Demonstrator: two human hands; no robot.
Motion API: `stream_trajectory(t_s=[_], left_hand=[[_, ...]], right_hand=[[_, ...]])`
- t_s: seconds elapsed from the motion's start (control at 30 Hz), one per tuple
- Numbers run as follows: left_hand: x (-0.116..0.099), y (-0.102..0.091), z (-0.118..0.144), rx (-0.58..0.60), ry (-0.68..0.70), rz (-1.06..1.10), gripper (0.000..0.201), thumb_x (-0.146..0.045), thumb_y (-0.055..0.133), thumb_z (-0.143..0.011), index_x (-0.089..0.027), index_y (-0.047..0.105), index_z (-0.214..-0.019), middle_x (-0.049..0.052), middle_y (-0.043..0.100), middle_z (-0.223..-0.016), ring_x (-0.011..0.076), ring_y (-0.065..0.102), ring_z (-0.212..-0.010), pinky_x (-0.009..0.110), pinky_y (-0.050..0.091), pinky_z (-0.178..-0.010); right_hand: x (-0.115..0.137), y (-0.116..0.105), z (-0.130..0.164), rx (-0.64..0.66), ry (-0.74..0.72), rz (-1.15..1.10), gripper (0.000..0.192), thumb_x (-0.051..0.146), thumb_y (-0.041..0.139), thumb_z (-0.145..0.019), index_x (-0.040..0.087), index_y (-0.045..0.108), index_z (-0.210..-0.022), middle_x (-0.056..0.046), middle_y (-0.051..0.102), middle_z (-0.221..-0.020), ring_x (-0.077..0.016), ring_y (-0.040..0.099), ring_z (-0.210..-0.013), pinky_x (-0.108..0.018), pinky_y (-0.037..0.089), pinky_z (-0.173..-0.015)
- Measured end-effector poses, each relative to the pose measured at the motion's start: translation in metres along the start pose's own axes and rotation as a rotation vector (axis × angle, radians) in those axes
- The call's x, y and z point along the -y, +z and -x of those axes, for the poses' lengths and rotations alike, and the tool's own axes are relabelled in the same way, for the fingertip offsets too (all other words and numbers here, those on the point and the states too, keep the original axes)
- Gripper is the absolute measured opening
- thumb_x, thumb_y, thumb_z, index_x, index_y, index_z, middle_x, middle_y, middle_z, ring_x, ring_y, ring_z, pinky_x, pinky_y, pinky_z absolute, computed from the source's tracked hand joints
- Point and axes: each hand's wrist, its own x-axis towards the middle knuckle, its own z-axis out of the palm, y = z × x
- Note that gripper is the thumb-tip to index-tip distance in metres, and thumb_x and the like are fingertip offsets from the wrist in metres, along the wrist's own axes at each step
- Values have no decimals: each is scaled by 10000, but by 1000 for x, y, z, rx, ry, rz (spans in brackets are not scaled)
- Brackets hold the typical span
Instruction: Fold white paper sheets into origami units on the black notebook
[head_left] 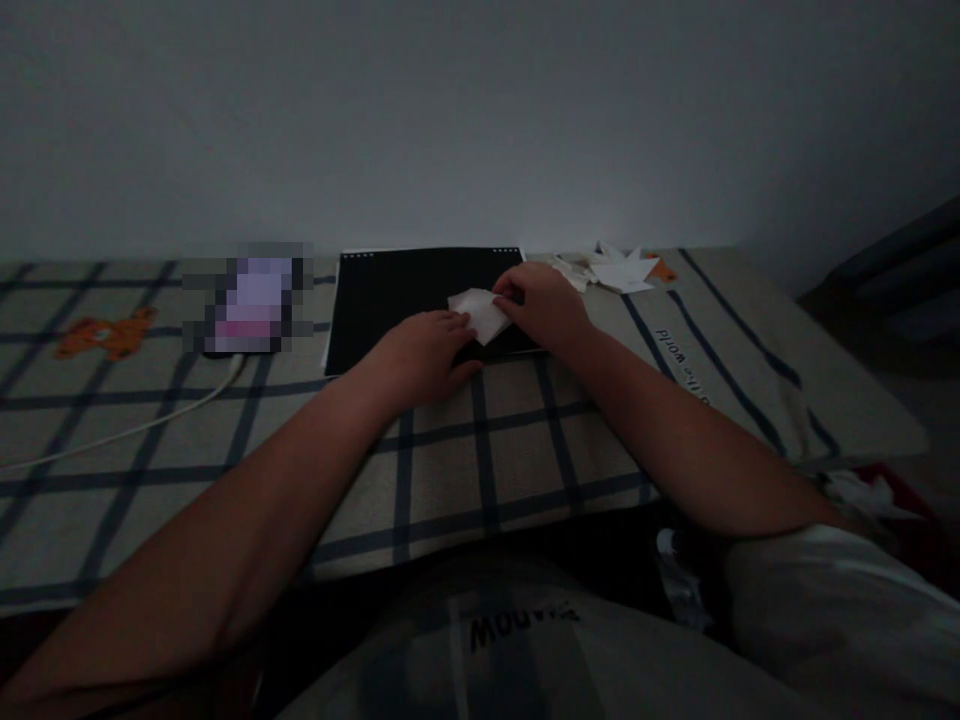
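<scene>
A small white piece of paper (486, 316), folded into a many-sided shape, lies on a black spiral-type notebook (397, 300). My left hand (420, 362) rests at the paper's left side, its fingertips pressing the paper down and its thumb stretched apart near the notebook's front edge. From the right, my right hand (546, 308) has its fingers curled in a pinch at the paper's upper right edge. The fingers of that hand partly hide the paper's corner. More folded white paper (622, 268) with pointed tips lies just beyond my right hand.
A checked cloth (442, 455) covers the table, which stands against a pale wall (480, 120). Left of the notebook is a lit phone (251, 300), partly pixelated, with a white cable (172, 415). White scraps (870, 492) lie in something red below the table's right edge.
</scene>
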Motion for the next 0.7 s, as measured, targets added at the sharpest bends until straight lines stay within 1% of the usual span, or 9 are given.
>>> stream_trajectory(t_s=[0.13,0.23,0.33,0.43,0.5,0.6,0.7], left_hand=[[1,0,0,0,5,4,505,-443,578,-1116,-133,723,-1487,160,684,-1594,336,639,-1484,443,486,-1251],[2,1,0,-2,9,3,513,-438,564,-1121,-140,713,-1511,160,677,-1601,345,640,-1476,456,490,-1238],[2,2,0,2,4,-21,521,-436,548,-1127,-155,694,-1540,153,666,-1612,345,633,-1468,453,487,-1224],[1,5,0,-29,4,-35,504,-438,530,-1129,-183,705,-1527,140,681,-1586,343,645,-1423,457,500,-1182],[2,7,0,-53,11,-29,494,-435,529,-1124,-187,715,-1510,140,690,-1566,342,649,-1396,460,507,-1162],[2,8,0,-68,16,-22,504,-431,526,-1120,-174,710,-1514,147,691,-1551,343,645,-1387,459,514,-1156],[1,8,0,-64,23,-41,527,-427,512,-1125,-142,696,-1528,162,685,-1556,354,642,-1390,467,515,-1171]], right_hand=[[2,-3,1,2,-30,25,239,190,616,-1020,245,813,-1144,-86,799,-1137,-288,688,-1114,-428,504,-996],[6,-7,1,2,-61,51,274,174,597,-1032,215,827,-1176,-97,815,-1169,-290,695,-1145,-427,501,-1022],[10,-11,1,8,-61,92,302,187,566,-1057,181,843,-1179,-130,828,-1207,-317,694,-1188,-440,487,-1042],[12,-15,2,21,-58,96,342,221,538,-1074,219,847,-1220,-119,830,-1237,-328,689,-1193,-458,480,-1047],[12,-16,2,36,-86,79,371,228,542,-1065,250,834,-1291,-105,820,-1265,-328,679,-1205,-468,475,-1069],[10,-15,3,47,-140,80,430,207,582,-1020,242,804,-1387,-122,794,-1307,-350,653,-1244,-504,464,-1100],[8,-11,4,50,-143,117,419,222,617,-997,211,820,-1363,-163,770,-1306,-385,632,-1239,-549,475,-1065]])
